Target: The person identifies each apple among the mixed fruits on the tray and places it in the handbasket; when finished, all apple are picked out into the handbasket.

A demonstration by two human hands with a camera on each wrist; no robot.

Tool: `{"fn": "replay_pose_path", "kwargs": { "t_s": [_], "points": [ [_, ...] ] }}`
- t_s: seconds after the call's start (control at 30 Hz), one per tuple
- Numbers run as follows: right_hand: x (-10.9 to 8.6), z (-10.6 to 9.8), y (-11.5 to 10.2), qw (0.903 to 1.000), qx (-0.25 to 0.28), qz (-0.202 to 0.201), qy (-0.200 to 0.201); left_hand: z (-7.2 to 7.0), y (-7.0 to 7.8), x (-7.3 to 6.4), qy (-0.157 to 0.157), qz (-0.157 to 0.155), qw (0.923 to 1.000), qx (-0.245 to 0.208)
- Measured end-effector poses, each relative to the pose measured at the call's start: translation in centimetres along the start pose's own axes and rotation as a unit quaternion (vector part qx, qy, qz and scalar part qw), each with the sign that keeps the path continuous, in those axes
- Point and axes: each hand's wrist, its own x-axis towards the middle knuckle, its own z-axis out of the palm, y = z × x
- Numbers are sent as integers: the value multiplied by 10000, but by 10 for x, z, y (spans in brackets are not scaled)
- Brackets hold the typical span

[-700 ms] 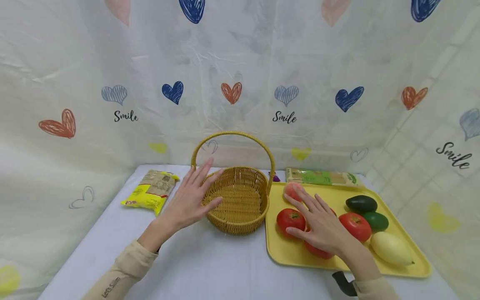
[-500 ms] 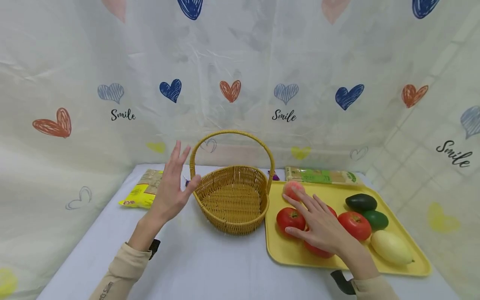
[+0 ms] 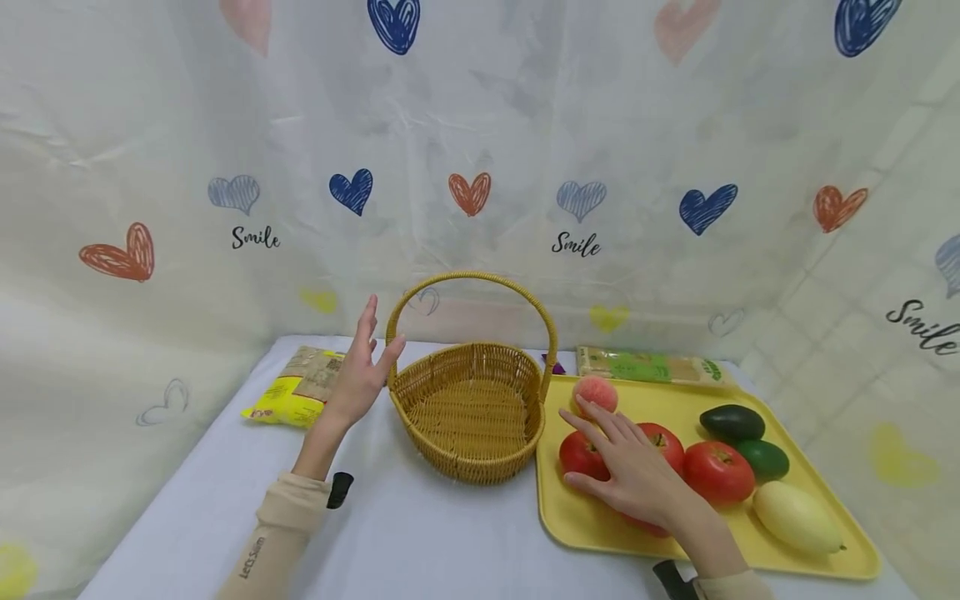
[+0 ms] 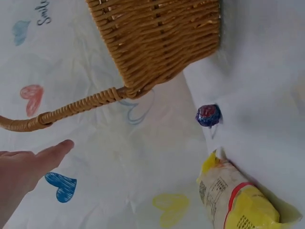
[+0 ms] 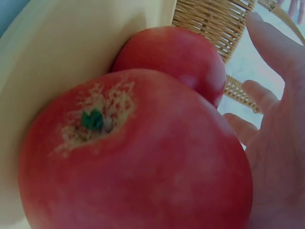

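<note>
Beside the left side of the wicker basket (image 3: 480,471) my left hand (image 3: 358,383) is raised with its fingers straight and thumb apart, near the handle (image 3: 472,276). The left wrist view shows that handle just above the fingertips (image 4: 62,148). My right hand (image 3: 637,471) hovers over red tomatoes on a yellow tray (image 3: 663,398), fingers spread. One tomato (image 3: 581,454) lies under its thumb side, another (image 3: 663,446) behind its knuckles. A peach (image 3: 597,393) lies just beyond its fingertips. Up close, the right wrist view has a large tomato (image 5: 143,162) beside the palm.
Right on the tray lie another tomato (image 3: 718,472), two dark green avocados (image 3: 732,422) and a pale yellow fruit (image 3: 798,517). Behind it is a long green-labelled packet (image 3: 652,367). A yellow bag (image 3: 296,392) lies left, with a wrapped lollipop (image 4: 208,115) near it.
My left hand has moved left from in front of the basket's left rim and turned more upright. My right hand has hardly moved. The head view has tilted slightly.
</note>
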Motion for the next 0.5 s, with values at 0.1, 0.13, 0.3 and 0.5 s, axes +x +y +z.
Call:
{"fn": "replay_pose_path", "kwargs": {
  "t_s": [0.1, 0.13, 0.3, 0.5],
  "points": [
    [0, 5, -2, 10000, -23, 4, -2, 4, -2, -1, -31, -118, 9999, -44],
    [0, 6, -3, 10000, -57, 16, -7, 4, -2, -1, -61, -127, 9999, -23],
    [1, 6, -4, 9998, -126, 110, -48, 4, -4, 2, -263, -94, 9996, 57],
    [0, 5, -5, 9990, -203, 256, -289, 1, -7, 3, -448, -149, 9989, -16]
  ]
}}
